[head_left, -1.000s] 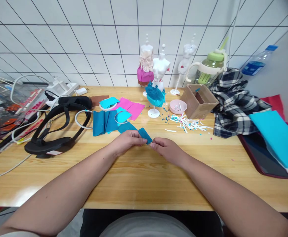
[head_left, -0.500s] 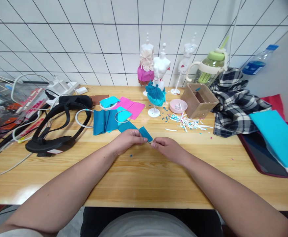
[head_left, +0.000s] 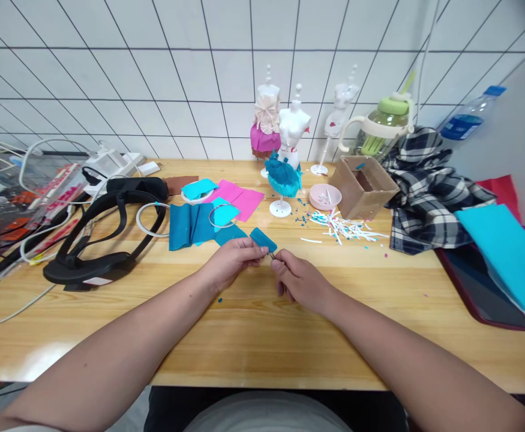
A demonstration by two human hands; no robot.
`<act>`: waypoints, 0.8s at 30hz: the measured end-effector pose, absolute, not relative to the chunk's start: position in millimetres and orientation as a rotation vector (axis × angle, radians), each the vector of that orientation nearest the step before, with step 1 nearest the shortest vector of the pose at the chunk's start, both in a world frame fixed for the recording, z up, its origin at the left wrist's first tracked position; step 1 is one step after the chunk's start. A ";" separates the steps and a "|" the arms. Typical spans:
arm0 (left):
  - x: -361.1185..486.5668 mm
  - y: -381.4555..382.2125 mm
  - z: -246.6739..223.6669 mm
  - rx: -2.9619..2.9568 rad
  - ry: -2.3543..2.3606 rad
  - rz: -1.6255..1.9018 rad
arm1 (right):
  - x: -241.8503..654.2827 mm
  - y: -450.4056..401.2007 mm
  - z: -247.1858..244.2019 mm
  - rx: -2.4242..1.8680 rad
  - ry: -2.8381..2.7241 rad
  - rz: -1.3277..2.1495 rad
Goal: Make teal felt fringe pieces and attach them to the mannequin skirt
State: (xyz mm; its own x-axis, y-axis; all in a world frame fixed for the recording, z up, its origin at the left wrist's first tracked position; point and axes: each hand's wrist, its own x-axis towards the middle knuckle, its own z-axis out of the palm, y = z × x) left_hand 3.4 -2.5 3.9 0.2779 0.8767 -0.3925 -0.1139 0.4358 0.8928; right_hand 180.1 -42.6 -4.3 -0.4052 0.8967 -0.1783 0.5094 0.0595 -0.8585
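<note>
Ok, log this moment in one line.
left hand: holds teal piece | right hand: holds slender item, type unclear | table: small scrap

A person wears a pale grey top [head_left: 266, 414] and black legwear [head_left: 165, 411], both seen only in part at the lower edge. A sliver of whitish sleeve [head_left: 23, 428] borders the left arm [head_left: 122, 351]; the right arm [head_left: 401, 342], left hand [head_left: 233, 264] and right hand [head_left: 307, 287] are bare, fingers [head_left: 252, 254] included. Two small round spots mark the left forearm, one nearer the wrist, one nearer the elbow.
</note>
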 end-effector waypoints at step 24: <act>4.4 -2.7 1.9 0.904 1.110 0.792 | 178.9 -42.4 -10.2 -1.332 -1.885 1.320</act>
State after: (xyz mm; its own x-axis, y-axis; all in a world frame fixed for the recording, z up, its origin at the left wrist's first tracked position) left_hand 4.4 -2.7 1.9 0.2601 0.8824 -0.3920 -0.0837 0.4251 0.9013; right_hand 178.9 -42.4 -10.2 -0.4130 0.8999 -0.1400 0.4393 0.0622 -0.8962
